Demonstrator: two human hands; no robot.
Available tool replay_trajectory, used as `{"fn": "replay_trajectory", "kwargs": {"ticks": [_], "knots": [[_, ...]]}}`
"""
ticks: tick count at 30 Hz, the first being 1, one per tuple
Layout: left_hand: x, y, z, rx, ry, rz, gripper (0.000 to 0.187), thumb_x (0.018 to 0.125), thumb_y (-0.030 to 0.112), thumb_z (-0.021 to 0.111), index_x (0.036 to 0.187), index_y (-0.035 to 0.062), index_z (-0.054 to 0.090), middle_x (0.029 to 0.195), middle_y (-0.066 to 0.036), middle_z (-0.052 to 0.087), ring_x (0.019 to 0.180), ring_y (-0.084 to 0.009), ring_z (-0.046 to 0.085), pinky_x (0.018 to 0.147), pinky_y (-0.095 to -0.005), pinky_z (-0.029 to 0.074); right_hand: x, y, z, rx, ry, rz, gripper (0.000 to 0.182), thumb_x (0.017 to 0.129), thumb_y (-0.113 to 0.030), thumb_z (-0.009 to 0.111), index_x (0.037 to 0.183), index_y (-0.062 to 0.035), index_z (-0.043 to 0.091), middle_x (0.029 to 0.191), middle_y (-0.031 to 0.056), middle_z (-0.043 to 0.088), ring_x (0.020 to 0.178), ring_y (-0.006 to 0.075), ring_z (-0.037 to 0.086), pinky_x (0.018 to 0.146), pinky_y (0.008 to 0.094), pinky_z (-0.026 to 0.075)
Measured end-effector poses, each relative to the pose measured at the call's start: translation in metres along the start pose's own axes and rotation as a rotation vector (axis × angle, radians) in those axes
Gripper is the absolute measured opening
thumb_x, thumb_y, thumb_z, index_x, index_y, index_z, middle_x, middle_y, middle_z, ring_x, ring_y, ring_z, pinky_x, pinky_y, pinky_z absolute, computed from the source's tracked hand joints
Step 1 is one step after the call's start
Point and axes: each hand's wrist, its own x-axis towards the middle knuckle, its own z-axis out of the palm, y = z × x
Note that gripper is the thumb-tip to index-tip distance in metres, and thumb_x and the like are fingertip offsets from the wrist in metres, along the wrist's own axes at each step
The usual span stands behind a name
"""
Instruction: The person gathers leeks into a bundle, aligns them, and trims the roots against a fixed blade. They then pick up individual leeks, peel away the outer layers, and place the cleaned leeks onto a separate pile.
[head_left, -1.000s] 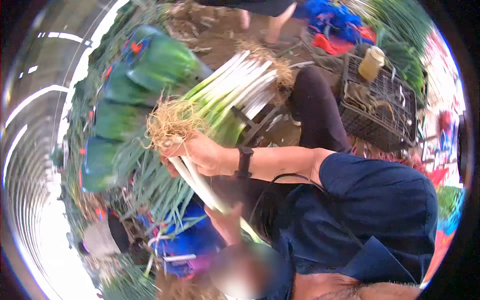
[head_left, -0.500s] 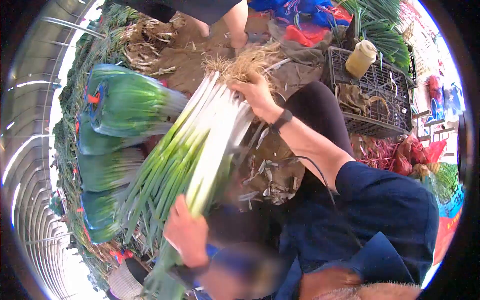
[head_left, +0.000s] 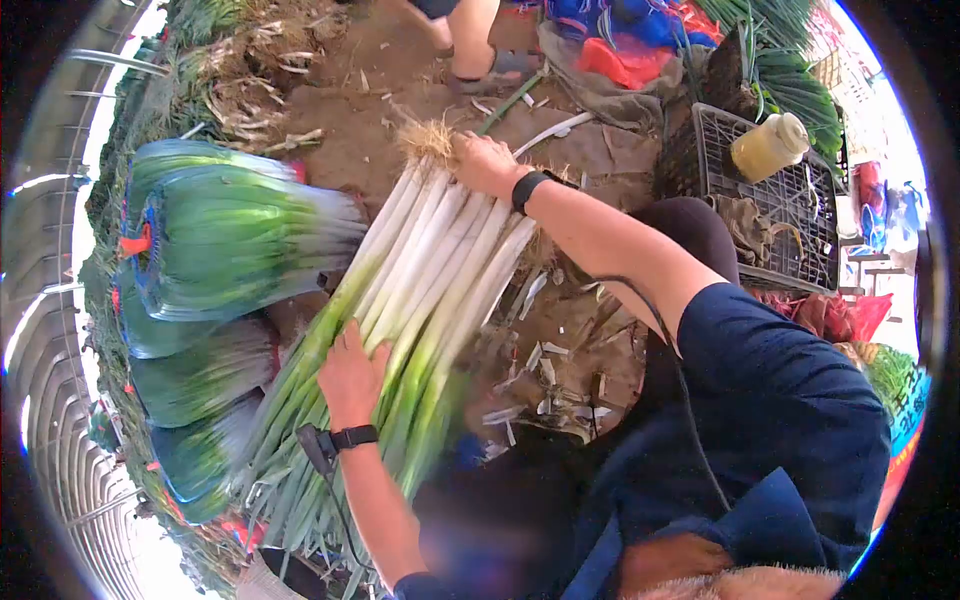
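Note:
A big bundle of green onions (head_left: 430,270), with white stalks and straw-coloured roots, lies slanted over the dirt floor, roots pointing to the top. My right hand (head_left: 483,162), a black band on its wrist, grips the root end. My left hand (head_left: 348,375), also with a black wrist strap, lies across the stalks where white turns to green, fingers curled over them. The green leaf tips (head_left: 290,480) fan out toward the lower left.
Several bagged onion bundles (head_left: 220,240) are stacked at the left. A black crate (head_left: 780,215) at the right holds a yellowish bottle (head_left: 768,147) and gloves. Another person's foot (head_left: 480,60) stands at the top. Peelings (head_left: 545,365) litter the dirt.
The bundle has come down from an upright hold to lie flatter and lower. My left hand has slid up from the leafy end onto the stalks. My right hand stays at the roots.

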Motion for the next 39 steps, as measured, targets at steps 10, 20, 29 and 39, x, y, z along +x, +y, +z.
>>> {"fn": "replay_trajectory", "kwargs": {"ticks": [10, 20, 29, 39], "knots": [[0.018, -0.02, 0.016, 0.1, 0.217, 0.129, 0.065, 0.087, 0.048, 0.064, 0.135, 0.006, 0.051, 0.097, -0.015, 0.063, 0.088, -0.0341, 0.064, 0.071, -0.045, 0.054, 0.004, -0.008, 0.001, -0.021, -0.035, 0.065, 0.034, 0.092, -0.016, 0.045, 0.122, -0.0048, 0.053, 0.135, 0.0182, 0.053, 0.126, 0.039, 0.051, 0.105, 0.0482, 0.041], [0.005, 0.004, 0.019, 0.0, 0.137, -0.059, 0.061, 0.086, 0.046, 0.067, 0.125, 0.0019, 0.055, 0.098, -0.018, 0.067, 0.086, -0.0331, 0.067, 0.071, -0.0439, 0.054, 0.012, -0.001, 0.007, -0.053, -0.056, 0.074, 0.036, 0.095, -0.028, 0.048, 0.122, -0.0045, 0.055, 0.129, 0.0204, 0.056, 0.12, 0.041, 0.055, 0.1, 0.0509, 0.043], [0.009, 0.001, 0.035, -0.052, 0.244, -0.047, 0.059, 0.086, 0.041, 0.066, 0.132, 0.0069, 0.053, 0.121, -0.015, 0.064, 0.107, -0.0345, 0.061, 0.087, -0.0513, 0.049, 0.009, -0.033, 0.01, -0.193, 0.51, -0.475, 0.05, 0.093, -0.044, 0.054, 0.135, -0.0179, 0.053, 0.145, 0.0062, 0.044, 0.133, 0.0322, 0.039, 0.104, 0.0558, 0.033], [0.006, -0.058, -0.006, 0.191, 0.457, 0.171, 0.081, 0.074, 0.052, 0.075, 0.134, 0.0039, 0.052, 0.134, -0.017, 0.055, 0.123, -0.0364, 0.051, 0.1, -0.0508, 0.04, 0.014, -0.041, 0.03, -0.449, -0.049, -0.372, 0.035, 0.097, -0.046, 0.049, 0.129, -0.0347, 0.06, 0.145, -0.0019, 0.045, 0.136, 0.0331, 0.034, 0.106, 0.0593, 0.032]]}}
